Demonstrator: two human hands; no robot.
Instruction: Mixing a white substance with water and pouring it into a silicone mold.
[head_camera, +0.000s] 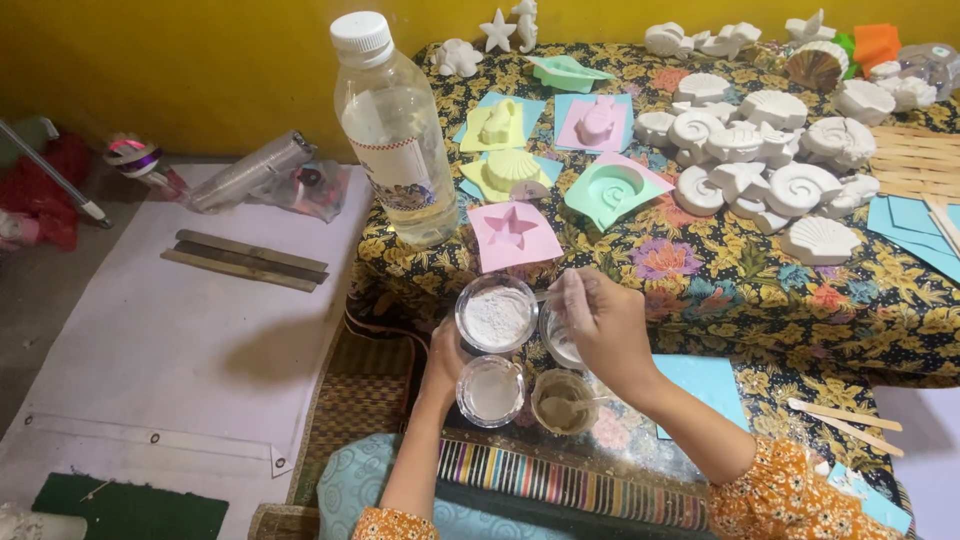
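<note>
While powder cup (497, 314) sits left, right hand (603, 325) hovers.

— How many little cups (497, 316) by the hands?
— Four: one with white powder, one cloudy, one brownish, one mostly hidden.
— Bottles?
— One big plastic bottle (397, 135).
— And the coloured moulds (512, 234)?
— I count seven: pink, green, yellow.
— The white plaster shells (800, 188)?
— Piled up, too many to count surely; over a dozen.
— Wooden sticks (842, 420)?
— Two by the sleeve.
</note>
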